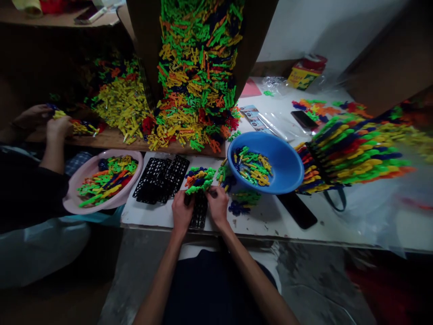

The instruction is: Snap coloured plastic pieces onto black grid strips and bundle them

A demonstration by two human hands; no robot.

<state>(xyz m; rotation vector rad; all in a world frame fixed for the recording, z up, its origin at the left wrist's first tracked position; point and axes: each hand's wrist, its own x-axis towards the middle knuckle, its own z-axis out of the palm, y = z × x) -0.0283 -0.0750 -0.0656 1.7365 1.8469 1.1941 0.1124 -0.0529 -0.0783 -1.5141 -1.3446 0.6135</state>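
Note:
My left hand [181, 210] and my right hand [218, 205] rest on a black plastic grid tray [199, 214] at the near edge of the white table [304, 230]. Both hands have their fingers curled at the tray's far end, where small coloured plastic pieces [199, 177] stand packed in it. My right hand's fingertips pinch at a piece beside that cluster; what exactly it holds is too small to make out. My left hand grips the tray's left side.
A stack of empty black grid trays [161, 178] lies to the left. A blue bowl [286, 167] and a pink bowl [86, 169] hold coloured pieces. A big heap [192, 81] fills the back. Another person's hands [50, 122] work at far left. Two phones [297, 210] lie on the table.

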